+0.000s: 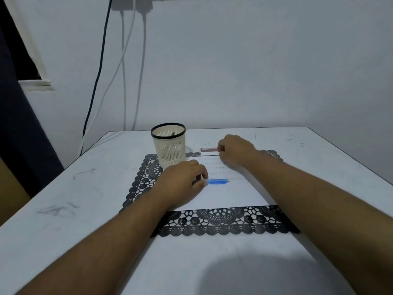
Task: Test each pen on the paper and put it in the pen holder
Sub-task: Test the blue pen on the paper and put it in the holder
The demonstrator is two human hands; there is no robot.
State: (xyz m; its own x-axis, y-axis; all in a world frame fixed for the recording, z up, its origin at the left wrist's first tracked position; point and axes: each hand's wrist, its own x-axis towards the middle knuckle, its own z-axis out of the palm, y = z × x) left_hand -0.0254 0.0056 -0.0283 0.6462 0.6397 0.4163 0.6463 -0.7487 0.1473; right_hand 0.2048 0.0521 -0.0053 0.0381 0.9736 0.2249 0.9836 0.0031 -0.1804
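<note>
Two bare forearms reach in from the near edge of the white surface [63, 209]. The left hand [182, 184] lies on the paper [234, 194], fingers pinching the end of a blue pen [218, 181] that lies flat on the sheet. The right hand [236, 151], toward the far edge, pinches the end of a red pen [209, 149]. The paper rests on a black lace placemat [223, 222]. A cream mesh pen holder [169, 145] stands on the placemat's far left corner, one pen inside.
</note>
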